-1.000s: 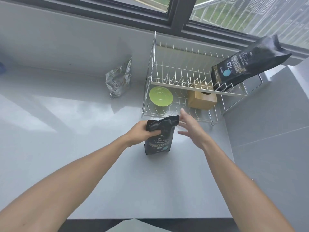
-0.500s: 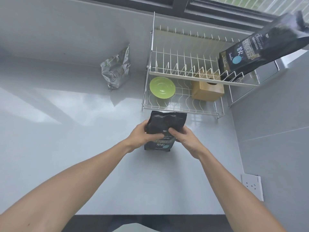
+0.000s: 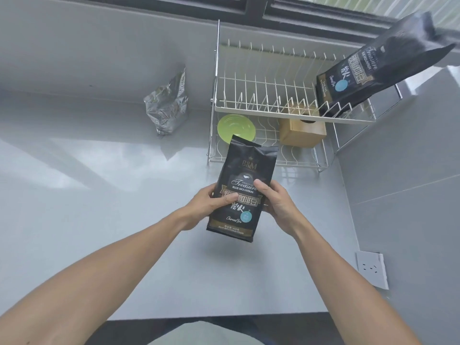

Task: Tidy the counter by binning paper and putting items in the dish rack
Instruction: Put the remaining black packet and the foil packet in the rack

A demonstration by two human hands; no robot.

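Note:
A black coffee bag (image 3: pixel 245 170) hangs above the grey counter (image 3: pixel 99 195), its printed face toward me. My left hand (image 3: pixel 206 205) grips its left side and my right hand (image 3: pixel 276 202) grips its right side. Behind it stands a two-tier white wire dish rack (image 3: pixel 268 113). A second black coffee bag (image 3: pixel 368 70) leans in the rack's upper tier at the right. The lower tier holds a green plate (image 3: pixel 232 127) and a wooden box (image 3: pixel 302 131).
A crumpled silver foil bag (image 3: pixel 168 105) stands on the counter left of the rack, against the back wall. A grey tiled wall with a white socket (image 3: pixel 372 268) closes the right side. A window runs along the top.
Both hands have lifted the coffee bag off the counter and turned its front face up toward me. My right hand, open and apart one second ago, now grips the bag.

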